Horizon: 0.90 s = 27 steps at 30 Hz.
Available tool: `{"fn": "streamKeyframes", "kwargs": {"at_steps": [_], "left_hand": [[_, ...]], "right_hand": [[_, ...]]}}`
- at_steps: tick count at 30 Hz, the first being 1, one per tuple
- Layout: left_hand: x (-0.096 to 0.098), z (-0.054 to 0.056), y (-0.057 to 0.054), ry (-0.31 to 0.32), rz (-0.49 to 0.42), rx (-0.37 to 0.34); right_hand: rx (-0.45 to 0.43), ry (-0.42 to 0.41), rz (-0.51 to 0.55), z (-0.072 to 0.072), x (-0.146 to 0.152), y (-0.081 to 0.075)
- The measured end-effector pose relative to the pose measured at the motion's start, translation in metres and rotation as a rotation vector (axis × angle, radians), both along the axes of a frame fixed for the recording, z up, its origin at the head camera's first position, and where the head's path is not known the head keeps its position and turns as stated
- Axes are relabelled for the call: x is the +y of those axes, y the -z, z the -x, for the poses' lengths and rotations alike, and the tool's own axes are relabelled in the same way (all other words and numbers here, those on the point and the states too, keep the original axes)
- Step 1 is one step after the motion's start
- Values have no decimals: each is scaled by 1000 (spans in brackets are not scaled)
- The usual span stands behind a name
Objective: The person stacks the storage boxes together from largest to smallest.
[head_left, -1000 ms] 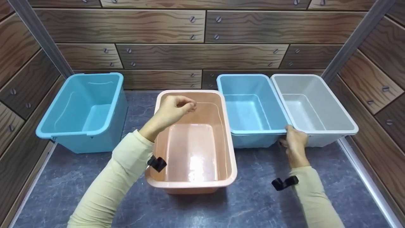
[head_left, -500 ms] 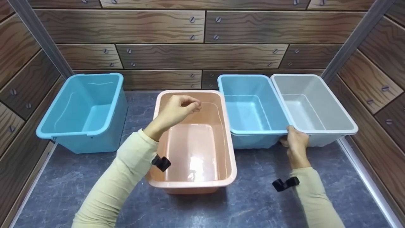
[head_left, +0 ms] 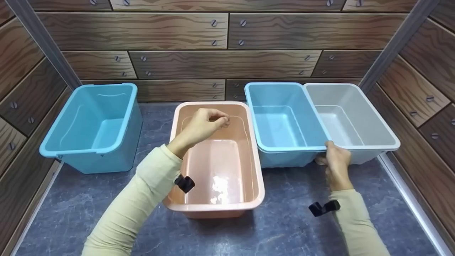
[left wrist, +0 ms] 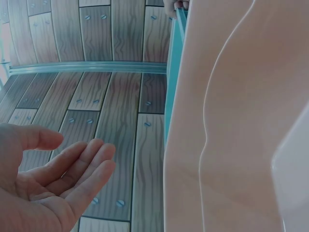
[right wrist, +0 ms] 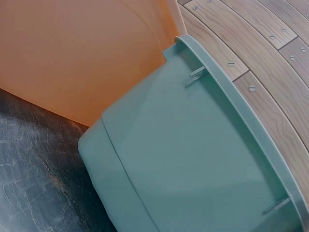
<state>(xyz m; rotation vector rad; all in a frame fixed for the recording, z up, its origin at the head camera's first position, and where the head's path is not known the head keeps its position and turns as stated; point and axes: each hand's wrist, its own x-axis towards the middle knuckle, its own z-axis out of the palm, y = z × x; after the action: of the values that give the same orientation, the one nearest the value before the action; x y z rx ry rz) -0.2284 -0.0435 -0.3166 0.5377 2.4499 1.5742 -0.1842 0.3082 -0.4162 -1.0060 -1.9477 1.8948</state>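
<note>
My right grip (head_left: 337, 158) pinches the near right corner of the blue tub (head_left: 279, 122), with the thumb on top of the rim and the fingers bent beneath it. From the left wrist view I can also make out fingers at the top, on a blue edge. My left grip (head_left: 204, 125) hangs above the orange tub (head_left: 220, 167), toward its far half, loosely spread: the fingers bend gently and, from the left wrist, the thumb stands apart from the fingertips.

The blue tub is right of the orange tub and set a little farther back, its long left side so close to the orange rim that I cannot tell whether they touch. On its other side is the gray tub (head_left: 346, 117), and the blue rim covers the gray tub's left edge in the head view. A second edge shows just under the blue tub's front rim; I cannot tell what it belongs to. The right wrist view shows the blue tub's outer wall and rim beside the orange side.

The orange tub stands upright in the middle of the dark marbled desk (head_left: 284, 227), nearest to me. Well apart on the left is a blue bin (head_left: 96, 122). Pale sleeves (head_left: 142, 199) cover my arms, with a black clip (head_left: 185, 183) at each wrist, and a plank-patterned wall (head_left: 177, 32) rises behind.
</note>
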Motion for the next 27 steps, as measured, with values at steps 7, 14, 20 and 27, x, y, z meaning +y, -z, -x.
{"fn": "streamKeyframes", "kwargs": {"at_steps": [7,14,20,27], "left_hand": [[5,0,2,6,15,-15],[11,3,6,16,57,11],[18,7,11,-6,73,27],[29,13,19,-34,23,-23]], "right_hand": [[45,29,1,-1,0,-3],[89,29,11,-4,3,-7],[93,28,5,-6,4,-11],[98,24,27,-8,6,-16]]}}
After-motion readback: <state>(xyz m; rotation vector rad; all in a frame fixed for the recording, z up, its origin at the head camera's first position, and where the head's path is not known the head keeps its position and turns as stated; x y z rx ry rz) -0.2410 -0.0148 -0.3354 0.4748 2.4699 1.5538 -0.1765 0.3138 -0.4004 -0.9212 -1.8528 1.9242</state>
